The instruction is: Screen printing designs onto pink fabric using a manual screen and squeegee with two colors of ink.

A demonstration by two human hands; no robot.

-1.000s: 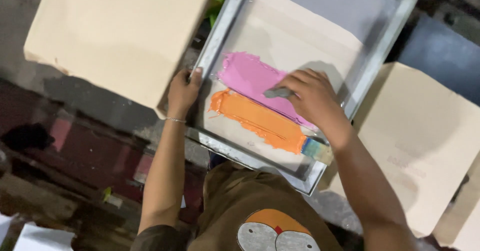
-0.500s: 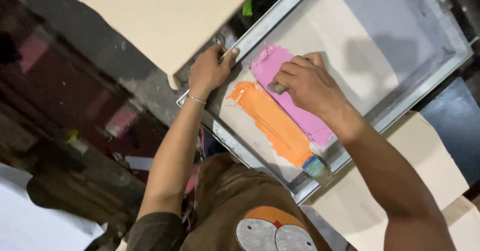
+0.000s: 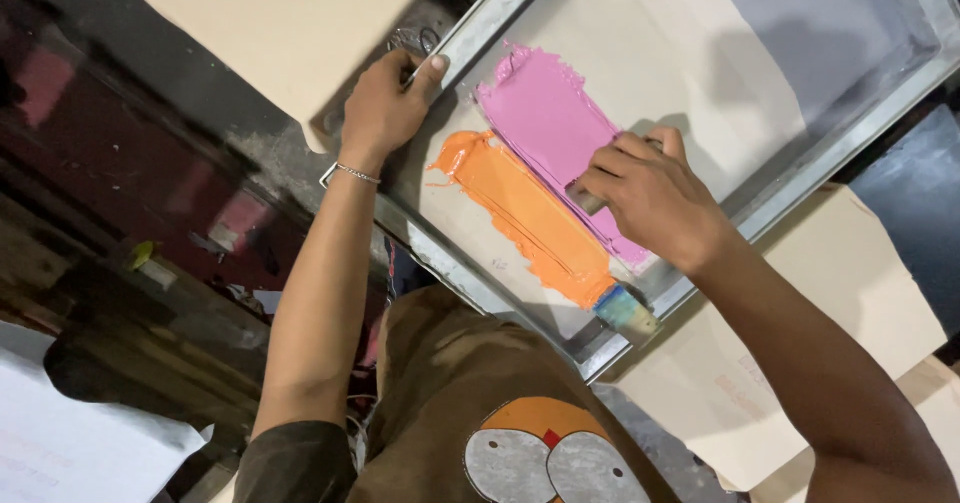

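From the head camera, looking down past the person's brown shirt, a metal-framed printing screen lies tilted across the upper middle of the picture, its pale mesh carrying a thick band of pink ink with a band of orange ink running just beside it, nearer the person. The left hand grips the near left corner of the frame, its fingers curled over the grey rim and its thumb lying along the edge; a thin bracelet circles that wrist. The right hand rests on the mesh at the lower end of the pink band, fingers pressed together and wrapped around the grip of a squeegee, whose blade is mostly hidden by the hand and by the ink; only its ink-smeared end shows, jutting out against the frame's lower rail beyond the orange band. A tan board sits beyond the left hand at the upper left, and another tan board lies under the screen at the lower right. A dark, stained desk fills the left side.
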